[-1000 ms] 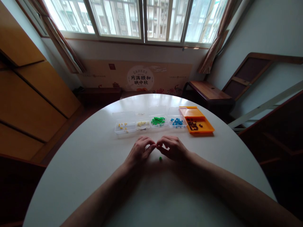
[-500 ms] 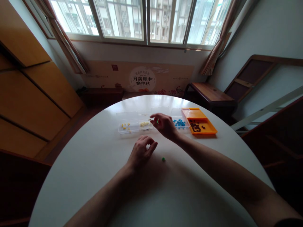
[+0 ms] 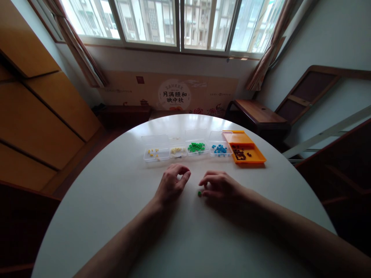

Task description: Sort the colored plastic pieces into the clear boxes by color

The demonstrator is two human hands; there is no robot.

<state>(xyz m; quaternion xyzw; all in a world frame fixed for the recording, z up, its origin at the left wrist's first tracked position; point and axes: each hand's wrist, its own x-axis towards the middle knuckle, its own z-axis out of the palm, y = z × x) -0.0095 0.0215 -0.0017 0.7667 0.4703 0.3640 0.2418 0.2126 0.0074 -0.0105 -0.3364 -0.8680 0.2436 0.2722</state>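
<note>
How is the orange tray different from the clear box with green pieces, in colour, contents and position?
The orange tray is opaque, while the clear box with green pieces is see-through. The orange tray holds a few dark pieces; the clear box holds a heap of green ones. The orange tray ends the row on the right; the clear box sits mid-row, third from the left. Both lie open on the white table, their lids folded back.

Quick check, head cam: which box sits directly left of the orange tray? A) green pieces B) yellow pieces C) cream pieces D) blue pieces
D: the clear box of blue pieces stands right beside the orange tray, with the green pieces one box further left.
</note>
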